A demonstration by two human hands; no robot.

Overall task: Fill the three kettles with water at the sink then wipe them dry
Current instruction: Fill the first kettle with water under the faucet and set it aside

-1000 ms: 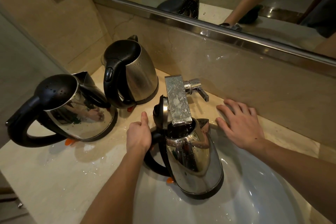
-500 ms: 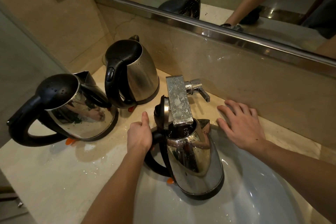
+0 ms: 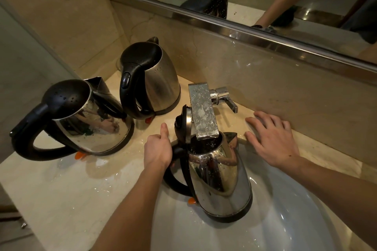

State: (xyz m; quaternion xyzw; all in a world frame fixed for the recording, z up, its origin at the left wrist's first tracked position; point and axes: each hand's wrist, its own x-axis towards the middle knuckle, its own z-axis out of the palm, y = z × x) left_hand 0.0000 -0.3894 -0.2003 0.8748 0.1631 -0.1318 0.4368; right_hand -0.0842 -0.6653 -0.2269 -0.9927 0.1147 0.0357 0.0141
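Note:
A steel kettle (image 3: 222,185) with its black lid flipped up stands in the white sink (image 3: 285,228), its mouth right under the flat chrome tap spout (image 3: 203,112). My left hand (image 3: 158,150) grips its black handle, thumb raised. My right hand (image 3: 274,140) lies flat with fingers spread on the counter beside the tap lever (image 3: 226,98). Two more steel kettles with closed black lids stand on the counter to the left: one near the wall (image 3: 151,79), one at the front left (image 3: 81,120). Droplets cover all three.
The beige marble counter (image 3: 67,195) is wet around the kettles. A marble backsplash and a framed mirror (image 3: 244,32) rise close behind the tap. A side wall closes in the left.

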